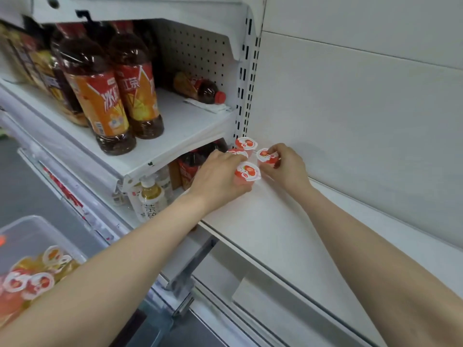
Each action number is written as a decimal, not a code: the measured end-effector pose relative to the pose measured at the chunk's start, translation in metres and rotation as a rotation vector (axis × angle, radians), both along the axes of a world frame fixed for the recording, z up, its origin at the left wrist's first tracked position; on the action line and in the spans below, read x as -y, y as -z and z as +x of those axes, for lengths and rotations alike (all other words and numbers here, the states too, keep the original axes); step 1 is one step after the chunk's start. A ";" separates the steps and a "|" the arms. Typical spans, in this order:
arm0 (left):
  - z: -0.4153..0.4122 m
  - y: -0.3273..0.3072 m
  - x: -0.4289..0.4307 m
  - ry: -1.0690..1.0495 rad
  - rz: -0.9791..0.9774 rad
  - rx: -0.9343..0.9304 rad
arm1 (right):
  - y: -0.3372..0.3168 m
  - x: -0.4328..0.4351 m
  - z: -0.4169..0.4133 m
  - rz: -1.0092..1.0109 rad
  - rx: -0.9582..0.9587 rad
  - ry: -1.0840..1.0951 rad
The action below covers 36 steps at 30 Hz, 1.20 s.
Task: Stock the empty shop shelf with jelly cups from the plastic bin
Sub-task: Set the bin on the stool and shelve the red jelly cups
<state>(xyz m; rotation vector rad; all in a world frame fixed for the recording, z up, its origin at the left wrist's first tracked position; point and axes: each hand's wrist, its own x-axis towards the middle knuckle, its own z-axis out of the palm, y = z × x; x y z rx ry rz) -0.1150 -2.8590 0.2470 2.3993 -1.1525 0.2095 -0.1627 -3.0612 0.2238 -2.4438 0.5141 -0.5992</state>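
Several pink jelly cups with strawberry lids cluster at the far left corner of the white shelf [288, 226]. My left hand [218, 179] grips the nearest jelly cup [246, 171] and also covers part of a second cup [238, 152] behind it. My right hand [288, 166] pinches another jelly cup [266, 156] just to the right. One more cup [246, 143] stands free at the back corner. The clear plastic bin [32, 234] at lower left holds several orange and red jelly cups [32, 279].
The neighbouring shelf unit on the left carries tall iced tea bottles [100, 96], with one bottle lying on its side [200, 88] at the back. Smaller drink bottles [150, 199] stand on the level below. A metal shelf bracket [193, 266] juts out under the white shelf.
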 end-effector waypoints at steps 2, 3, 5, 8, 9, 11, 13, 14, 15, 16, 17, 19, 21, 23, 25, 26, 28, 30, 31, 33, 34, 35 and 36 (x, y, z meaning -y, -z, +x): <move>0.000 0.000 0.005 0.005 0.003 0.016 | 0.000 0.002 0.000 -0.023 -0.002 -0.022; 0.000 -0.001 0.008 0.009 0.002 0.017 | 0.000 0.004 -0.001 -0.043 -0.005 -0.036; -0.001 -0.003 0.015 0.021 0.003 0.022 | -0.001 0.008 -0.003 -0.093 -0.014 -0.071; -0.001 -0.002 0.026 0.012 0.030 0.013 | -0.006 0.015 -0.008 -0.157 -0.024 -0.125; 0.000 -0.001 0.029 0.004 0.048 0.007 | -0.007 0.018 -0.009 -0.186 -0.028 -0.142; 0.000 0.001 0.035 0.003 0.084 0.001 | -0.009 0.022 -0.010 -0.244 -0.053 -0.167; 0.000 0.002 0.039 0.010 0.117 0.017 | -0.011 0.024 -0.010 -0.292 -0.085 -0.183; 0.000 0.002 0.041 0.011 0.126 0.032 | -0.011 0.025 -0.010 -0.312 -0.097 -0.191; 0.000 0.002 0.041 0.012 0.135 0.048 | -0.012 0.025 -0.011 -0.328 -0.105 -0.198; 0.000 0.002 0.042 0.013 0.145 0.062 | -0.012 0.026 -0.011 -0.338 -0.107 -0.202; 0.000 0.002 0.042 0.015 0.154 0.073 | -0.013 0.026 -0.012 -0.345 -0.108 -0.205; -0.001 0.003 0.041 0.015 0.171 0.092 | -0.013 0.026 -0.013 -0.354 -0.113 -0.208; -0.001 0.004 0.040 0.015 0.181 0.097 | -0.014 0.027 -0.015 -0.364 -0.122 -0.210; -0.001 0.005 0.039 0.016 0.185 0.095 | -0.015 0.027 -0.017 -0.374 -0.128 -0.210; -0.002 0.005 0.038 0.018 0.182 0.094 | -0.016 0.027 -0.019 -0.380 -0.131 -0.209; -0.002 0.005 0.039 0.019 0.180 0.094 | -0.017 0.027 -0.020 -0.380 -0.131 -0.207; -0.003 0.003 0.038 0.026 0.170 0.084 | -0.019 0.026 -0.023 -0.388 -0.136 -0.203; -0.003 0.001 0.037 0.034 0.150 0.073 | -0.021 0.025 -0.025 -0.407 -0.139 -0.199; -0.003 0.000 0.035 0.036 0.137 0.070 | -0.023 0.024 -0.027 -0.416 -0.140 -0.195; -0.003 -0.002 0.031 0.037 0.115 0.073 | -0.027 0.020 -0.032 -0.437 -0.142 -0.187; -0.004 -0.003 0.029 0.039 0.113 0.077 | -0.029 0.018 -0.035 -0.451 -0.146 -0.184; -0.005 -0.005 0.025 0.044 0.113 0.082 | -0.031 0.015 -0.038 -0.469 -0.150 -0.183; -0.005 -0.007 0.022 0.052 0.110 0.085 | -0.033 0.012 -0.042 -0.487 -0.152 -0.181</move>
